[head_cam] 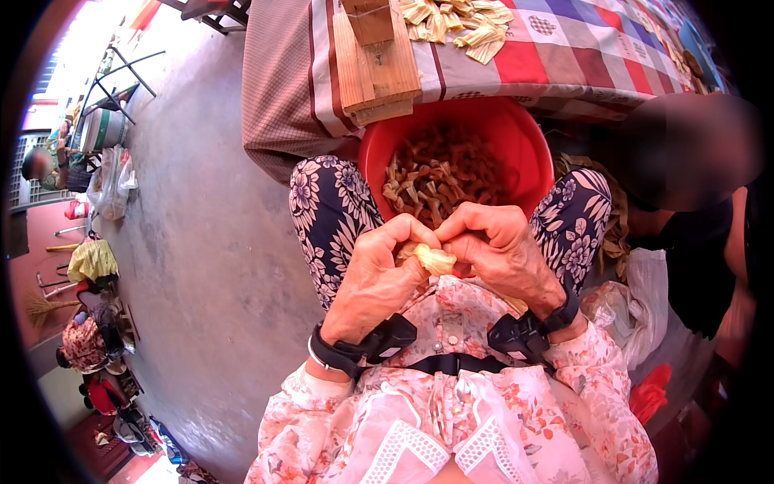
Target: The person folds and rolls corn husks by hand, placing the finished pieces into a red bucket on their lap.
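Observation:
Above my lap, my left hand (387,266) pinches a pale yellow, crinkled strip (436,259) that looks like dried plant material. My right hand (493,251) meets it at the strip's other end, thumb and forefinger closed together; the fingertips partly hide the piece. Just beyond both hands, a red plastic tub (538,145) sits between my knees. Many similar strips (423,187), folded or knotted, lie inside it, those at the back in shadow.
A table with a checked cloth (520,63) overhangs the tub. On it are a wooden block (375,72) and loose pale strips (484,30). A person (695,230) sits close on my right, near a white plastic bag (644,302). Bags and household items line the left wall.

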The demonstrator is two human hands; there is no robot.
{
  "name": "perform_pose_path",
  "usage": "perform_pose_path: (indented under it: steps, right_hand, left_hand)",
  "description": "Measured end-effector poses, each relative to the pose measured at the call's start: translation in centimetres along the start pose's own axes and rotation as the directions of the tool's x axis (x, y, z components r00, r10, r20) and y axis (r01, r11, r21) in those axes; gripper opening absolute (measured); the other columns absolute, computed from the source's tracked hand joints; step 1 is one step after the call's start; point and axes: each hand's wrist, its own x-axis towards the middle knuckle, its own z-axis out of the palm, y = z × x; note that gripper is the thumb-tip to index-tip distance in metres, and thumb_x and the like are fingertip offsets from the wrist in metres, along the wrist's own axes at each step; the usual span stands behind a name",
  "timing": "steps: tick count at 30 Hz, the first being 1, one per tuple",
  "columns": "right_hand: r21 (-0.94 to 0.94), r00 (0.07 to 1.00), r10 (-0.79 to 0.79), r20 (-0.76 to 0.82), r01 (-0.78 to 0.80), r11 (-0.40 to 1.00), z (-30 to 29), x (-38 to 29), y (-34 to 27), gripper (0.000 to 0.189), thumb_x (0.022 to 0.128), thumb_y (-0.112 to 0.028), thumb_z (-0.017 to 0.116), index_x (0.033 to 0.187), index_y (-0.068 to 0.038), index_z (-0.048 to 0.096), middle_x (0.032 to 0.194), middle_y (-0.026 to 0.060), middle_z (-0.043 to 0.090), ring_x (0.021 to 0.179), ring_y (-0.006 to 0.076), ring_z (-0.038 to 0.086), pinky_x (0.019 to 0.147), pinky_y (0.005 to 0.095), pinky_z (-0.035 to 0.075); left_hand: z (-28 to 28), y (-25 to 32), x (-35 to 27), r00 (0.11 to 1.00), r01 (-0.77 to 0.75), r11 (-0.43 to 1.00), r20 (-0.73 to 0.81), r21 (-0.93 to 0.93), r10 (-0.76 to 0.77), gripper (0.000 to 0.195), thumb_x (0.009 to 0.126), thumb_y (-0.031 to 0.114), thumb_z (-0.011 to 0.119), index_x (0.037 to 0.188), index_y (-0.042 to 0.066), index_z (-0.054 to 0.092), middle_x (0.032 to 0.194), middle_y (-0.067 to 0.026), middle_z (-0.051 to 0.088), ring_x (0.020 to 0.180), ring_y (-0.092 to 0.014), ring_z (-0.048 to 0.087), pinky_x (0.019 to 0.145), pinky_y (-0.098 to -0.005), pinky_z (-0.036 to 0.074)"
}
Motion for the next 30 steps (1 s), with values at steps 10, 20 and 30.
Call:
perform_pose_path:
  steps: [10, 20, 30]
  right_hand:
    - [-0.397, 0.912, -0.407, -0.056, 0.354, 0.847, 1.5, -0.7, -0.2, 0.02, 0.076, 0.0, 0.059, 0.096, 0.003, 0.056, 0.083, 0.0133, 0.058, 0.068, 0.0238, 0.059, 0.06, 0.0288, 0.048]
    - [-0.669, 0.818, -0.535, -0.21, 0.279, 0.689, 1.5, 0.0, 1.5, 0.015, 0.076, 0.003, 0.055, 0.09, 0.002, 0.055, 0.071, 0.0131, 0.058, 0.06, 0.0277, 0.059, 0.052, 0.0346, 0.048]
    - [0.235, 0.96, 0.228, -0.16, -0.187, 0.954, 0.1, 0.8, -0.2, 0.01, 0.084, -0.003, 0.051, 0.084, 0.001, 0.06, 0.059, 0.0001, 0.055, 0.045, 0.0029, 0.048, 0.039, 0.016, 0.036]
  left_hand:
    - [0.7, -1.1, 0.7, 0.967, -0.035, 0.998, -0.251, 0.047, 0.045, 0.014, 0.083, 0.001, 0.056, 0.096, -0.002, 0.058, 0.083, -0.0045, 0.061, 0.063, -0.007, 0.056, 0.055, -0.0186, 0.046]
    - [1.5, -1.4, 1.3, 0.981, -0.046, 0.952, -0.192, -0.304, -0.014, 0.015, 0.082, 0.004, 0.058, 0.096, -0.003, 0.058, 0.077, -0.0031, 0.06, 0.061, -0.007, 0.054, 0.056, -0.0187, 0.044]
    - [0.2, -3.4, 2.2, 0.993, 0.071, 0.671, 0.118, -0.738, 0.024, 0.022, 0.079, 0.012, 0.066, 0.098, 0.002, 0.059, 0.083, -0.0025, 0.059, 0.065, -0.009, 0.05, 0.058, -0.0212, 0.038]
